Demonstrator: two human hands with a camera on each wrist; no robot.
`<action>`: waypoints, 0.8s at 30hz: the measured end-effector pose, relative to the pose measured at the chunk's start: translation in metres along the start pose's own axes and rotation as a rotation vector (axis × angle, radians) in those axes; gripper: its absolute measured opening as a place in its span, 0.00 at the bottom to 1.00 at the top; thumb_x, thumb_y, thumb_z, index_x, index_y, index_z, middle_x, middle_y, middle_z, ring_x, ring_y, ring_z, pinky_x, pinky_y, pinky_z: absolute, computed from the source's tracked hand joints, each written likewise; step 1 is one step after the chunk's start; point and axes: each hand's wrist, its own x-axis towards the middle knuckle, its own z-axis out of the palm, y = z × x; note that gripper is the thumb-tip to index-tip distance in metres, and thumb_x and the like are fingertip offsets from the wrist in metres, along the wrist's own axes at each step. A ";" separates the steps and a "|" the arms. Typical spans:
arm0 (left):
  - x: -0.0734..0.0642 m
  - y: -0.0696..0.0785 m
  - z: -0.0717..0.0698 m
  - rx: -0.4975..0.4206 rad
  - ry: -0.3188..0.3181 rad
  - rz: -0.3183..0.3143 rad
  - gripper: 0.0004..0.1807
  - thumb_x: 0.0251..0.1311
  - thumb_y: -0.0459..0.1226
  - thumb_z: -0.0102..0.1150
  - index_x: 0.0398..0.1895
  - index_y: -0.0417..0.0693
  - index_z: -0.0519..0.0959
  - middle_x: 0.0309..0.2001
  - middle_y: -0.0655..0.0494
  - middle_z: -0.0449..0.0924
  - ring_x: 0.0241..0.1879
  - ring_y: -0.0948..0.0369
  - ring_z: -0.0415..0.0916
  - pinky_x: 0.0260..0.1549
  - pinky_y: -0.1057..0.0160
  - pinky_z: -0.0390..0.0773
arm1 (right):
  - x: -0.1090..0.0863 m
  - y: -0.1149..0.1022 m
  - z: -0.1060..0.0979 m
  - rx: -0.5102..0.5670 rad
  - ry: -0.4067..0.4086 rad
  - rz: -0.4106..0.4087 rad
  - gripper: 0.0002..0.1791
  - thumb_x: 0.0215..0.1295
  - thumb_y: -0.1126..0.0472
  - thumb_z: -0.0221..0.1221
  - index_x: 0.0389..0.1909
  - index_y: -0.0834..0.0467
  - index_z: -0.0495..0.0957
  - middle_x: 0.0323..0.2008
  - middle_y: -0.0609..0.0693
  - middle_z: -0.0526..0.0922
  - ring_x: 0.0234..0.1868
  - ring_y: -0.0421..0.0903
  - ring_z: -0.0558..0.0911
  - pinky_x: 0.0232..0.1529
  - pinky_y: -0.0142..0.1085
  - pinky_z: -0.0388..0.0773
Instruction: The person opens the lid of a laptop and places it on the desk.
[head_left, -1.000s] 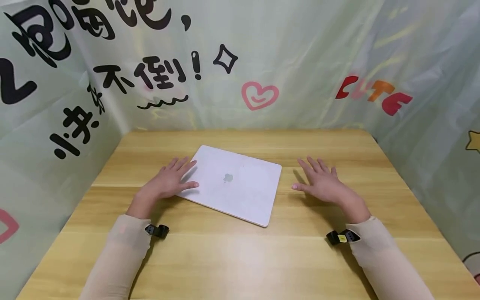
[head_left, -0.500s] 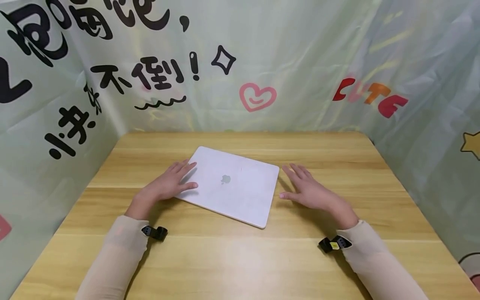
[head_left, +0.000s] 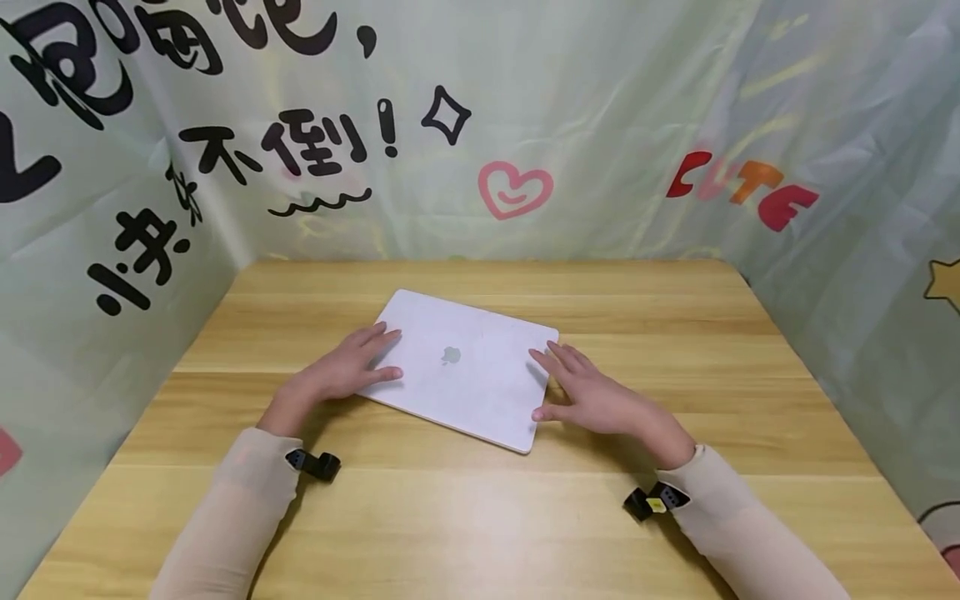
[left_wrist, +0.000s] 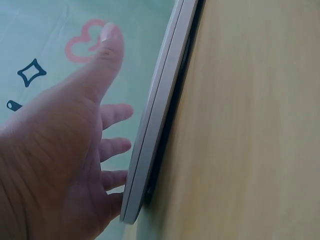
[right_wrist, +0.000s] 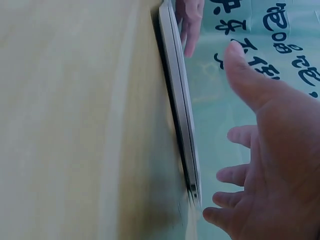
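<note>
A closed silver laptop (head_left: pixel 465 392) with an apple-shaped logo lies flat and slightly turned on the wooden table. Over its left end is my left hand (head_left: pixel 341 364), fingers spread and thumb pointing across the lid. In the left wrist view the laptop's thin side edge (left_wrist: pixel 160 105) runs beside that hand, the little finger close to it. My right hand (head_left: pixel 596 400) is at the laptop's right edge, its spread fingertips over the lid. The right wrist view shows the fingers of the right hand (right_wrist: pixel 285 170) apart from the lid. Neither hand grips anything.
The wooden table (head_left: pixel 480 533) extends around the laptop on every side. A pale green printed curtain (head_left: pixel 600 125) with black characters, a pink heart and coloured letters hangs behind and at both sides. A small black camera (head_left: pixel 318 467) sits on each wrist.
My right hand has moved left, from beside the laptop to over its right edge. The left hand has barely shifted, and the laptop lies in the same place on the table.
</note>
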 end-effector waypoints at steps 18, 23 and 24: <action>-0.005 0.013 -0.001 0.087 -0.077 0.105 0.62 0.42 0.74 0.59 0.77 0.51 0.55 0.77 0.42 0.43 0.75 0.40 0.36 0.67 0.37 0.49 | 0.003 -0.023 0.018 -0.236 -0.109 -0.098 0.54 0.59 0.24 0.49 0.78 0.52 0.49 0.77 0.60 0.45 0.75 0.63 0.42 0.70 0.55 0.53; -0.007 0.015 -0.002 0.081 -0.072 0.099 0.62 0.42 0.74 0.60 0.77 0.52 0.55 0.77 0.42 0.43 0.75 0.41 0.36 0.67 0.38 0.49 | 0.008 -0.027 0.019 -0.300 -0.081 -0.156 0.53 0.59 0.24 0.50 0.77 0.51 0.52 0.76 0.61 0.49 0.74 0.64 0.47 0.70 0.56 0.50; -0.007 0.016 -0.002 0.079 -0.072 0.096 0.62 0.42 0.74 0.60 0.77 0.52 0.55 0.77 0.43 0.43 0.75 0.41 0.35 0.67 0.38 0.48 | 0.009 -0.028 0.019 -0.311 -0.077 -0.164 0.53 0.59 0.24 0.51 0.77 0.51 0.52 0.76 0.61 0.50 0.74 0.64 0.47 0.71 0.56 0.49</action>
